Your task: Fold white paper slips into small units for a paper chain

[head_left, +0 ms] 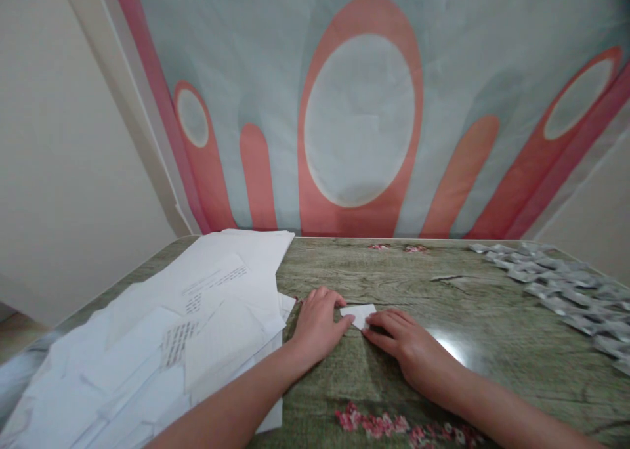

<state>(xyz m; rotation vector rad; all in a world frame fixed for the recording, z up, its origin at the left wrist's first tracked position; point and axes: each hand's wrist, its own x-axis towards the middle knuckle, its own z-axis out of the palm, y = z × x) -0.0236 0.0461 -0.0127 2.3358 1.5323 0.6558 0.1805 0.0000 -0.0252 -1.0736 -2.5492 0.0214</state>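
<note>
A small white piece of folded paper (359, 314) lies on the wood-patterned table between my two hands. My left hand (319, 321) is at its left side, fingers curled, with the thumb pressing on the paper's lower left edge and the forefinger by its upper left corner. From the right, my right hand (404, 341) holds the paper's right edge with fingertips and thumb close together. The fingertips hide part of that right edge.
A large spread pile of white paper sheets (147, 344), some with print, covers the table's left side. Rows of grey folded pieces (556, 281) lie along the right. Pink flower prints (378, 423) mark the tabletop (335, 265). Behind it hangs a patterned backdrop (275, 42).
</note>
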